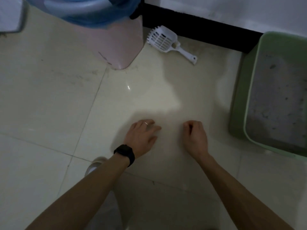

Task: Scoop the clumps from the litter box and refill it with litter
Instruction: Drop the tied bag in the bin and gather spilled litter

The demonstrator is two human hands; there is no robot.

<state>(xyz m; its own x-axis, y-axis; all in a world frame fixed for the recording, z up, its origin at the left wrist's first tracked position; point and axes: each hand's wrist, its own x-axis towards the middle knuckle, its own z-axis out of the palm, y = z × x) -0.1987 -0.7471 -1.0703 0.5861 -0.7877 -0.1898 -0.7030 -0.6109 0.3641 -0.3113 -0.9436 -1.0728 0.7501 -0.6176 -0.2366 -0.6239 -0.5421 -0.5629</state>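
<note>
A green litter box (239, 103) stands at the right edge, filled with grey litter (275, 103) that shows a few dark specks. A white slotted scoop (163, 39) lies on the floor by the black baseboard, handle pointing right and toward me. My left hand (141, 137) hovers over the tiles in the middle, fingers loosely apart and holding nothing; it wears a ring and a black watch. My right hand (195, 136) is beside it, fingers curled in, with nothing in it. Both hands are well short of the scoop and left of the box.
A pink bin (116, 45) lined with a blue bag (89, 15) stands at the top left of centre, next to the scoop. A white object (10, 14) sits in the top left corner. A black baseboard (199, 29) runs along the wall. My foot (95, 165) shows below the left wrist.
</note>
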